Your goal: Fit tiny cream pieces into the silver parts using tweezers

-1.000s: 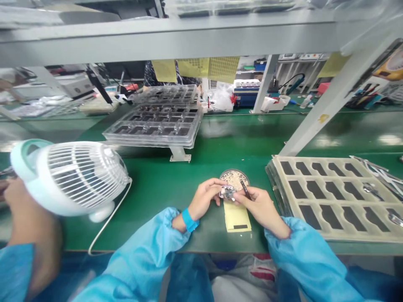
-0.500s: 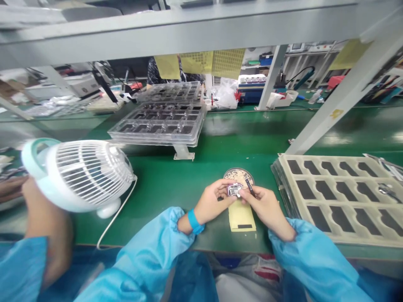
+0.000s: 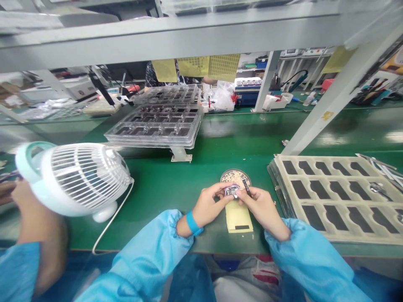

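Observation:
My left hand (image 3: 206, 206) is closed with thumb and fingers around the edge of a small electronic device housing (image 3: 232, 191), silvery inside with a purplish rim. My right hand (image 3: 262, 206) meets it from the other side, its thumb and fingertips at the housing's right edge. A slim black tool with pale lettering (image 3: 246, 187), looking like tweezers, is held between the right fingers and points upward. Just behind the hands is a round dish (image 3: 224, 173) of pale bits. Below them lies a yellow sheet (image 3: 238, 218) with a black strip near its lower edge.
On the right sits a cream tray (image 3: 304, 197) with dark-lined compartments. A white fan (image 3: 85, 176) with a cord stands to the left, beside a co-worker's arm (image 3: 37, 226). Clear plastic trays (image 3: 154, 126) are stacked behind. A metal post (image 3: 327, 113) slants at the right.
The view has shifted slightly, so the scene sits a little further left. Both hands keep their hold; the housing appears tilted a little differently.

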Available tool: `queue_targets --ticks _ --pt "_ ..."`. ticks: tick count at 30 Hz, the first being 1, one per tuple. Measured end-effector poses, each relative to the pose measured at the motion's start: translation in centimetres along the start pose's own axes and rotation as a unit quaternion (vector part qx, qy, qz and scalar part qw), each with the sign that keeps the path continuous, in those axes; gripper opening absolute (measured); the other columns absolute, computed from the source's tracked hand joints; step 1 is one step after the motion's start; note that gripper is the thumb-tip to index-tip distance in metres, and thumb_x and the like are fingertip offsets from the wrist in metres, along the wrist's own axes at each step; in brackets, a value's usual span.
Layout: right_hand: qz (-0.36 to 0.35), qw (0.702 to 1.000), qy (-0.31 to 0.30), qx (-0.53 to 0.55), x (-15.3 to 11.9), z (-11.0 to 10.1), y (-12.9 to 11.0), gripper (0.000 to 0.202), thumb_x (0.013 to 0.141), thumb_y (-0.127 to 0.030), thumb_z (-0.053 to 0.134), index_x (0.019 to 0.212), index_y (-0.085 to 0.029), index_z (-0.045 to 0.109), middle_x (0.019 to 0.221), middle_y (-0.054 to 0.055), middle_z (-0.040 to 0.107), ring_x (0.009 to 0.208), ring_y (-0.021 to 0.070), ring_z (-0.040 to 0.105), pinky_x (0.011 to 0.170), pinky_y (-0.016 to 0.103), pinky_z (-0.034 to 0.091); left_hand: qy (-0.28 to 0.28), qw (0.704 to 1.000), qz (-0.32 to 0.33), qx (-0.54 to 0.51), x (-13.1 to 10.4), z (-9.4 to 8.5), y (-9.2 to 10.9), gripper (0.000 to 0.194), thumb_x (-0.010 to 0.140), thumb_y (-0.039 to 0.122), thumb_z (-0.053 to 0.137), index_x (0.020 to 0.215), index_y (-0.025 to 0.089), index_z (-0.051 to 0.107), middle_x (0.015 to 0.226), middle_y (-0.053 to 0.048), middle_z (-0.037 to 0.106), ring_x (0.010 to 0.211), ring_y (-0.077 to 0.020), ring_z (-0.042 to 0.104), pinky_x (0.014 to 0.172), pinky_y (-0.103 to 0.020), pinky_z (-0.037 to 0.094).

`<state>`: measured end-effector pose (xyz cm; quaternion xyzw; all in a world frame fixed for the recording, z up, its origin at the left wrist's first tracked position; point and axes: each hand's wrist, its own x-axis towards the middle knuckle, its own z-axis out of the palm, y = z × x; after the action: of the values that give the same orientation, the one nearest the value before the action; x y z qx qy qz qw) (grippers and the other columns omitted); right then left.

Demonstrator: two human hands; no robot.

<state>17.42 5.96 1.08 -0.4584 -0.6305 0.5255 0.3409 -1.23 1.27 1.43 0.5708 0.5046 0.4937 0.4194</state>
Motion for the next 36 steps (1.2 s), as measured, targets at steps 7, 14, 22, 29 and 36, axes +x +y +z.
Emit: queue_targets --ticks 7,14,22,29,36 --pt "-0.057 0.996 0.036 0.050 0.1 0.8 -0.1 0.038 0.078 -0.055 0.077 0.086 -0.021 0.059 0.082 0.002 0.067 0.077 0.0198 0.063 0.071 0.029 0.051 -0.011 0.982 -0.066 -0.177 0.2 0.2 0.2 0.042 0.078 0.026 0.082 0.115 0.014 0.068 0.117 -0.015 0.073 0.108 -0.0259 0.070 0.095 -0.037 0.056" --pt "-0.047 0.991 -0.012 0.122 0.4 1.1 0.5 0.034 0.079 -0.048 0.078 0.093 -0.020 0.067 0.092 0.005 0.073 0.088 0.0224 0.069 0.082 0.032 0.055 -0.011 0.965 -0.097 -0.242 0.3 0.5 0.3 0.043 0.072 0.024 0.087 0.110 0.014 0.068 0.115 -0.014 0.074 0.097 -0.0230 0.073 0.083 -0.031 0.059" --pt "-0.056 0.996 0.012 0.072 0.0 1.2 0.7 0.027 0.084 -0.046 0.072 0.091 -0.020 0.067 0.087 0.004 0.071 0.080 0.0219 0.066 0.073 0.032 0.053 -0.010 0.980 -0.095 -0.176 0.5 0.6 -0.1 0.042 0.078 0.034 0.082 0.112 0.014 0.068 0.109 -0.013 0.075 0.091 -0.0212 0.073 0.081 -0.030 0.058" --pt "-0.071 0.996 0.027 0.056 -0.2 1.8 0.1 0.034 0.082 -0.051 0.072 0.076 -0.021 0.057 0.070 -0.001 0.057 0.067 0.0174 0.054 0.062 0.028 0.045 0.014 0.980 -0.109 -0.166 0.3 0.7 -0.4 0.038 0.073 0.037 0.086 0.097 0.011 0.072 0.098 -0.013 0.078 0.090 -0.0237 0.073 0.085 -0.033 0.057" --pt "-0.065 0.992 0.030 0.104 -0.2 2.2 0.8 0.031 0.083 -0.044 0.072 0.077 -0.020 0.055 0.072 -0.001 0.055 0.069 0.0160 0.051 0.064 0.027 0.043 0.039 0.974 -0.111 -0.192 0.0 1.2 -0.1 0.035 0.071 0.035 0.087 0.092 0.011 0.074 0.087 -0.010 0.078 0.077 -0.0189 0.072 0.074 -0.028 0.057"
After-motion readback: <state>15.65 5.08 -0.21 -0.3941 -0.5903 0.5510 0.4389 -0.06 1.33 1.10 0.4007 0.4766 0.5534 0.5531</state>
